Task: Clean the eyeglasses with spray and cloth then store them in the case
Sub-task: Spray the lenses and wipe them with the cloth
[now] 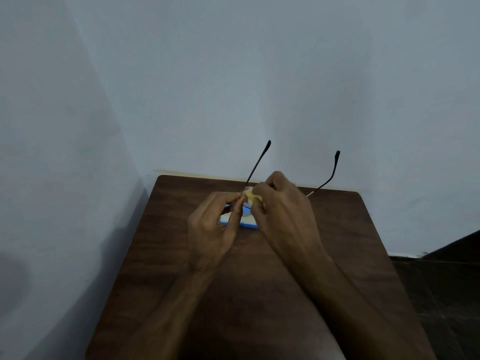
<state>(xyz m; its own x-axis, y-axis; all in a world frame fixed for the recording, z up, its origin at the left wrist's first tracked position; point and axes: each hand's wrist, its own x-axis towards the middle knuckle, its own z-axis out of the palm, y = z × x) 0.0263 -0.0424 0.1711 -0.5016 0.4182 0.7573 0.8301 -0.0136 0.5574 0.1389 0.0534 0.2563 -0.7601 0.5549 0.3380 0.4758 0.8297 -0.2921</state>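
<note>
Holding eyeglasses [258, 162] above the bench [337, 242], frame running left-right, unfolded temples pointing far toward the wall [285, 87]. Pinching the left rim end with left hand [211, 229], yellow cloth [253, 196] onto a lens with right hand [283, 211]. Below, flat on bench, blue case [250, 224]; cannot tell contents, mostly hidden by hands.

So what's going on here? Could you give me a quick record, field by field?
Left hand: pinches the eyeglasses at the lens rim
Right hand: holds a yellow cloth against the lens
Eyeglasses: held above the table, temples open, pointing away from the person
Case: blue, on the table under the hands
Spray: not in view
Table: dark wood, against a wall
</note>
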